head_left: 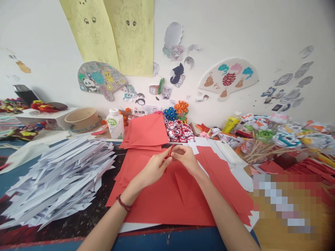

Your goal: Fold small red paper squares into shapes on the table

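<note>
My left hand (156,164) and my right hand (185,157) meet over the middle of the table, fingers pinched together. Between their fingertips is a small folded piece of red paper (169,152); most of it is hidden by the fingers. Beneath both hands lie large flat sheets of red paper (162,198), with one narrow creased piece (181,186) on top. Just beyond the hands rests a stack of red paper squares (148,130). More long red sheets (222,177) are fanned out to the right of my right hand.
A big heap of folded white paper strips (60,174) covers the left side. Along the wall stand a white bottle (115,125), a round tan basket (81,116), red-and-white paper pieces (180,131) and a yellow bottle (231,122). Paper flowers on sticks (267,136) crowd the right.
</note>
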Demonstrator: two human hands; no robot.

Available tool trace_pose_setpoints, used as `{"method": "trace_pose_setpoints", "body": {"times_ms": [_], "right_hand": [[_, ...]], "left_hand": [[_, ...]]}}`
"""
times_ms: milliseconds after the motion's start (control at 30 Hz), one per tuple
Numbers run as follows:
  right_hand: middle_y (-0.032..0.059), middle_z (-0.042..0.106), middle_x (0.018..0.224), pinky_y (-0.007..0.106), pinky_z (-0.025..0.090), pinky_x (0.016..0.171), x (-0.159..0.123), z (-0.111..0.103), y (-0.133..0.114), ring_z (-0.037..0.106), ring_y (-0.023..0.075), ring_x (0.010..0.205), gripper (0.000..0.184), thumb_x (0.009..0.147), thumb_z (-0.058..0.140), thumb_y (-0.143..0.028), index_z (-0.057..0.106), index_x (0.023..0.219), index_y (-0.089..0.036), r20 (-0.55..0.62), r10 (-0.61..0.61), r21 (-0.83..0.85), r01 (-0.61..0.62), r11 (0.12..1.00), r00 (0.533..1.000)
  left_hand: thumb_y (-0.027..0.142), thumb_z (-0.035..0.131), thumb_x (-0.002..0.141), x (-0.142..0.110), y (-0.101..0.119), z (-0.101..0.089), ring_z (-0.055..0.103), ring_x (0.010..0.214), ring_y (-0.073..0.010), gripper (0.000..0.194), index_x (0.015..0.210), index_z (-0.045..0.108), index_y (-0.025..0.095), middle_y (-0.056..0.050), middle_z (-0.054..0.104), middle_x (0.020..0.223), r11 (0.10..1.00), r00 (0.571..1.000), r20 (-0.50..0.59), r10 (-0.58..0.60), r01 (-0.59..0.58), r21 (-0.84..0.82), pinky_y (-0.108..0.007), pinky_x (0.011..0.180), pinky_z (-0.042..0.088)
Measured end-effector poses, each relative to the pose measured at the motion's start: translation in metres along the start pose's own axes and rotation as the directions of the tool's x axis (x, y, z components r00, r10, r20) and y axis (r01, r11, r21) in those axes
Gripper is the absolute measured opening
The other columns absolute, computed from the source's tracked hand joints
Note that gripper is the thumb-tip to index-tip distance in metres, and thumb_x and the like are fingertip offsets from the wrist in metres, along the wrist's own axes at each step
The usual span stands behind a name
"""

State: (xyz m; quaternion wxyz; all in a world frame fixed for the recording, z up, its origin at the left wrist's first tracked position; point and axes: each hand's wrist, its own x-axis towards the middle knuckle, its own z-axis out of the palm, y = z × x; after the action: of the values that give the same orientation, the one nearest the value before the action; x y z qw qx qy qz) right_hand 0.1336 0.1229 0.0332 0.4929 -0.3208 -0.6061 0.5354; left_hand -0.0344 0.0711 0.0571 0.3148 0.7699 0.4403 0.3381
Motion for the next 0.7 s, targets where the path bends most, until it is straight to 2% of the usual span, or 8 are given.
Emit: {"method": "trace_pose_setpoints", "body": {"times_ms": [167,267,400,500,600,700], "right_hand": [[0.0011,0.064,0.068,0.027,0.048,0.058,-0.001,-0.001,-0.001,0.058,0.0135,0.058,0.025,0.069,0.078,-0.037,0.066,0.076,-0.016,0.01,-0.006,-0.036,0.006,0.999,1.0],[0.0014,0.064,0.071,0.027,0.048,0.059,-0.001,-0.001,-0.002,0.059,0.0134,0.06,0.025,0.071,0.077,-0.037,0.066,0.078,-0.016,0.034,-0.008,-0.031,0.009,0.999,0.999],[0.0004,0.063,0.069,0.026,0.048,0.059,0.0,-0.003,-0.005,0.058,0.0125,0.06,0.025,0.07,0.078,-0.036,0.064,0.076,-0.016,0.036,-0.014,-0.026,0.015,1.0,0.999],[0.0003,0.062,0.07,0.026,0.048,0.058,-0.001,-0.003,-0.006,0.057,0.0122,0.059,0.024,0.071,0.076,-0.036,0.063,0.076,-0.016,0.035,-0.008,-0.045,0.01,0.999,0.999],[0.0,0.061,0.069,0.027,0.048,0.06,-0.002,-0.003,-0.008,0.058,0.0124,0.059,0.02,0.077,0.07,-0.035,0.063,0.081,-0.016,0.043,-0.009,-0.072,0.012,0.997,0.999],[0.0001,0.062,0.071,0.026,0.049,0.062,-0.003,-0.002,-0.011,0.059,0.0128,0.062,0.016,0.081,0.065,-0.032,0.064,0.088,-0.017,0.073,-0.042,-0.073,0.047,0.996,0.996]], "left_hand": [[0.042,0.035,0.096,0.001,-0.003,0.0,0.042,0.061,-0.0111,0.051,0.139,0.042,0.017,0.001,0.055,0.073,1.0,1.0,0.006,0.014,-0.014,0.002,-0.022,0.06,0.035],[0.041,0.034,0.096,0.001,-0.004,-0.001,0.042,0.062,-0.0112,0.049,0.138,0.043,0.017,0.001,0.055,0.075,1.0,0.999,0.013,0.031,-0.031,-0.005,-0.022,0.06,0.035],[0.041,0.03,0.097,0.0,-0.003,-0.002,0.046,0.066,-0.0118,0.041,0.118,0.055,0.016,0.0,0.057,0.079,0.997,0.997,0.032,0.068,-0.067,-0.034,-0.022,0.063,0.037],[0.042,0.03,0.097,0.0,-0.004,-0.003,0.047,0.066,-0.0123,0.039,0.102,0.058,0.016,0.0,0.058,0.077,0.997,0.998,0.031,0.061,-0.06,-0.043,-0.023,0.065,0.039],[0.041,0.031,0.097,0.002,-0.006,-0.002,0.054,0.071,-0.0147,0.039,0.103,0.059,0.016,-0.002,0.063,0.082,0.998,1.0,0.0,0.018,-0.018,-0.053,-0.025,0.072,0.043],[0.038,0.034,0.096,0.004,-0.008,0.0,0.061,0.085,-0.018,0.036,0.111,0.06,0.018,-0.005,0.068,0.097,0.996,0.995,-0.097,-0.004,-0.004,-0.088,-0.026,0.079,0.044]]}}
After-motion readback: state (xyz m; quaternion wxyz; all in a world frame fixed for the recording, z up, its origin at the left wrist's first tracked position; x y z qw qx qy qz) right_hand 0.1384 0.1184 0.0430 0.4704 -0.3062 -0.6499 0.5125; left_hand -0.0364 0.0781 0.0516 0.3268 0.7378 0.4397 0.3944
